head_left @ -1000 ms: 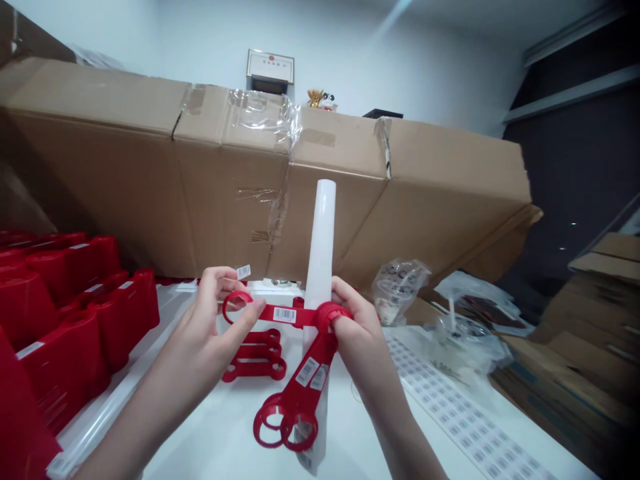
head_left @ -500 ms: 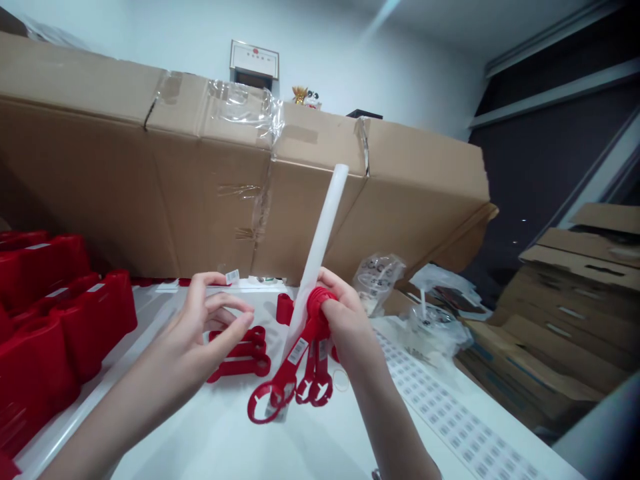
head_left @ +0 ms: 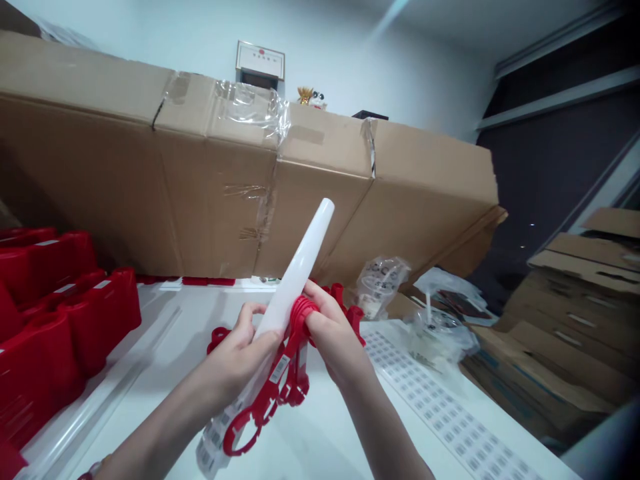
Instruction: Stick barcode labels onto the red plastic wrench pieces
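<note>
A white rolled label sheet (head_left: pixel 300 260) slants up through the middle, with printed barcodes showing at its lower end. My left hand (head_left: pixel 243 350) is closed around its middle, thumb across the front. My right hand (head_left: pixel 333 337) grips a bunch of red plastic ring-ended holders (head_left: pixel 267 393) by their stacked upper ends, right against the roll. Their open notched rings hang below, and white barcode stickers show on the arms. Another red ring-ended piece (head_left: pixel 217 338) lies on the table behind my left hand, mostly hidden.
Red moulded parts (head_left: pixel 100 320) with white stickers are piled at left, near a clear plastic strip (head_left: pixel 107 393). A flat barcode label sheet (head_left: pixel 440 407) lies at right. Bagged cups (head_left: pixel 380 287) stand behind it. A large cardboard box (head_left: pixel 210 193) overhangs the table's back; cartons (head_left: pixel 560 333) stand at right.
My left hand has gone from open and apart to closed around the roll. The roll has tilted and come lower and nearer; the red holders have shifted left with my right hand.
</note>
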`<act>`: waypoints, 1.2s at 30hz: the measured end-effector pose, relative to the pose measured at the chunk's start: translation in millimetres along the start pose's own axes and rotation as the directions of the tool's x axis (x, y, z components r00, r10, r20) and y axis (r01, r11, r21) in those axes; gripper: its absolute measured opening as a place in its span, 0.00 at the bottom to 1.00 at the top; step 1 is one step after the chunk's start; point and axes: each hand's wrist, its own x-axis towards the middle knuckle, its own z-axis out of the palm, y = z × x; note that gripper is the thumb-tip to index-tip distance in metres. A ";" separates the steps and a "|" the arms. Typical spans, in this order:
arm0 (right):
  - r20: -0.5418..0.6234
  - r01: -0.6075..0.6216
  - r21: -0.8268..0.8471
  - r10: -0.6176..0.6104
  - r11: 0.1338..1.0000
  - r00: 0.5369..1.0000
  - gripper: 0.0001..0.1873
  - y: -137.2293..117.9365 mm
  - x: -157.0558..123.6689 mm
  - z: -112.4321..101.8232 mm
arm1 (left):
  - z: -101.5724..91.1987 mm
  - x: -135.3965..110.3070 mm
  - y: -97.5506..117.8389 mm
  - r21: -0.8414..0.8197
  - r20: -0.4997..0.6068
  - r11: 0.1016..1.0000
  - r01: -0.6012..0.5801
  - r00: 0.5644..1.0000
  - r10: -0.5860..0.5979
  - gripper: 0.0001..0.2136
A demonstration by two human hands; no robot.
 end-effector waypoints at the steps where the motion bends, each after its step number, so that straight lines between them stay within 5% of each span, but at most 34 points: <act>1: 0.013 0.002 -0.011 -0.002 1.000 1.000 0.14 0.1 0.3 -0.4 | 0.1 -0.7 0.6 0.009 -0.002 1.000 -0.003 1.000 0.003 0.22; 7: 0.074 0.061 -0.187 -0.048 0.980 0.996 0.06 -5.4 1.5 -17.5 | -2.7 -1.3 2.4 0.108 -0.070 0.989 -0.106 0.991 0.114 0.19; 11: 0.079 0.049 -0.524 -0.009 0.850 0.997 0.09 -12.4 -1.3 -36.4 | -13.0 1.4 6.0 0.168 -0.150 0.970 -0.175 0.968 0.201 0.19; 16: 0.103 0.006 -0.629 0.076 0.778 0.992 0.06 -13.9 -2.3 -49.1 | -19.8 -0.6 11.4 0.205 -0.164 0.962 -0.180 0.963 0.215 0.16; 27: 0.186 -0.004 -0.374 0.080 0.927 0.979 0.16 -19.4 -2.5 -42.6 | -13.6 -2.8 12.8 0.214 -0.166 0.962 -0.172 0.964 0.209 0.19; 36: 0.162 -0.002 -0.219 0.038 0.976 0.986 0.25 -17.3 2.7 -36.0 | -12.0 11.3 -3.8 0.155 0.104 0.986 -0.055 0.994 0.039 0.32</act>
